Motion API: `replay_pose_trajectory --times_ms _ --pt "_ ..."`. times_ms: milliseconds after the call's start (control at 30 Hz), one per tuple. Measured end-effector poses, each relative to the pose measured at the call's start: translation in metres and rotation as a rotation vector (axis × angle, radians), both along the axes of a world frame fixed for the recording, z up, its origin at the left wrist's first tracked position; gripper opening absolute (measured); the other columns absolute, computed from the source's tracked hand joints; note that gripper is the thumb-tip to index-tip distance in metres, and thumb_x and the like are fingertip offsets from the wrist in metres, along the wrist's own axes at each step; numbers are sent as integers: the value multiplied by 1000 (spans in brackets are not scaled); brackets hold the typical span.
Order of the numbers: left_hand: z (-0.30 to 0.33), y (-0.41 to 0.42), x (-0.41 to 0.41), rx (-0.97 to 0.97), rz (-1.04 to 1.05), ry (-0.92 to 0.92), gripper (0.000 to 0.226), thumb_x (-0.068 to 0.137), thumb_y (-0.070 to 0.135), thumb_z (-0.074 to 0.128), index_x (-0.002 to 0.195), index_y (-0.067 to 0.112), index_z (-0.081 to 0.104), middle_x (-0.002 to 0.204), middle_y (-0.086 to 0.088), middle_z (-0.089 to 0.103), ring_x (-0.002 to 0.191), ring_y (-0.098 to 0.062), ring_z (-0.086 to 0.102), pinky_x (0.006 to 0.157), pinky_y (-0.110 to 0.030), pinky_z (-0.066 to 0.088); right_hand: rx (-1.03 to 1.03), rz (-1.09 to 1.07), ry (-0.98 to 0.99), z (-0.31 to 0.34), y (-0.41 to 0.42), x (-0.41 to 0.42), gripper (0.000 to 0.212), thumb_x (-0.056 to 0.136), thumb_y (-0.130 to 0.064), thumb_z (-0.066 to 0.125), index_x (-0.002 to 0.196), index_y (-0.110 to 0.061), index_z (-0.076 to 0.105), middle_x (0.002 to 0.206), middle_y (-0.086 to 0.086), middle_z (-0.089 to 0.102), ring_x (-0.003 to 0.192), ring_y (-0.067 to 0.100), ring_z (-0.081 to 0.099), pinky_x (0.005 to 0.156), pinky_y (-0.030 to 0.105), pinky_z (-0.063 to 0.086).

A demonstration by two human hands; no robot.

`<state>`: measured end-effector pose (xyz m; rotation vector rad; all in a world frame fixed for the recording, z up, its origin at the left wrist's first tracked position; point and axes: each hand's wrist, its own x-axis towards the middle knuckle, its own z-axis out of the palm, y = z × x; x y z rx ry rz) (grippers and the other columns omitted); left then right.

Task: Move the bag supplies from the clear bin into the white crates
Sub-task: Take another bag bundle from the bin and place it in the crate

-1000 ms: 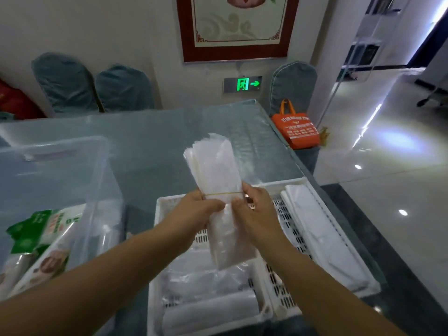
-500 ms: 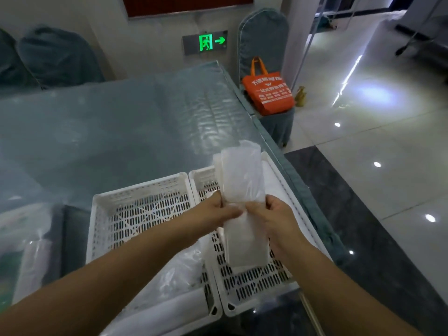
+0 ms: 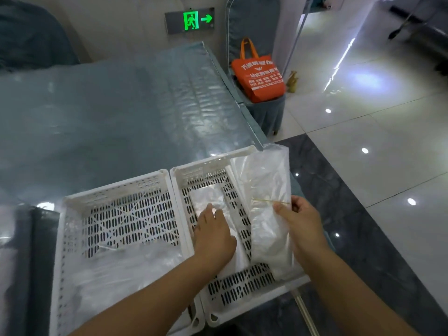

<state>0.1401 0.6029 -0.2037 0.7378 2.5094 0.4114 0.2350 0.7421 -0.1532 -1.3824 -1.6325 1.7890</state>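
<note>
Two white slotted crates stand side by side on the table, the left crate point(image 3: 116, 187) and the right crate point(image 3: 213, 161). My right hand point(image 3: 303, 224) grips a bundle of clear plastic bags point(image 3: 266, 190) bound by a thin rubber band, held tilted over the right side of the right crate. My left hand point(image 3: 213, 234) lies palm down, fingers apart, on a flat pack of clear bags point(image 3: 208, 195) in the middle of the right crate. More clear bags point(image 3: 121, 270) fill the near part of the left crate. Only a sliver of the clear bin point(image 3: 7, 238) shows at the far left.
The table point(image 3: 109, 112) has a shiny plastic cover, and its right edge runs just past the right crate. An orange tote bag point(image 3: 259, 76) sits on a covered chair beyond that edge. Glossy tiled floor lies to the right.
My right hand carried the banded bundle down and right, over the right crate's right side. My left hand let go of it and came down flat on the pack in that crate.
</note>
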Motion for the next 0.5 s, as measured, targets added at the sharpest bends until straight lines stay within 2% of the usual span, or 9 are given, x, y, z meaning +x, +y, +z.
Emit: replay_pose_trajectory --times_ms 67,133,200,300,367,500 --pt "-2 1 0 -27 -40 92 68 81 19 55 140 13 22 155 -10 7 141 -30 6 111 -46 19 -9 0 2 -1 4 1 19 80 -14 69 97 -15 64 89 4 71 78 20 69 64 34 57" --pt "-4 1 -7 -70 -180 258 70 80 10 54 141 17 20 155 -10 9 141 -30 4 111 -51 14 -15 2 -2 -2 7 3 19 80 -13 68 98 -14 64 91 6 71 81 23 69 71 41 58" --pt "-5 3 -22 -63 -440 382 74 80 4 54 142 19 18 155 -8 14 142 -28 5 112 -51 7 -22 -4 -2 -3 10 5 19 80 -12 67 98 -12 63 91 7 71 83 26 69 76 43 57" --pt "-3 10 -48 -68 -898 476 74 76 8 63 140 18 27 150 -5 31 140 -27 16 113 -47 13 -29 -16 -5 -4 10 7 15 80 -11 67 95 -13 64 90 6 71 84 27 68 76 44 57" --pt "-2 13 -60 -94 -1061 544 66 75 10 66 134 15 37 141 -6 44 137 -28 26 113 -47 15 -35 -14 -17 -4 10 8 14 80 -12 68 94 -14 64 90 6 71 83 27 69 76 45 58" --pt "-1 16 -72 -42 -1161 614 36 76 8 63 110 14 55 116 -5 58 116 -28 44 110 -44 22 -37 -3 -28 -5 7 10 16 81 -14 67 96 -16 63 91 6 71 82 24 68 73 43 58"
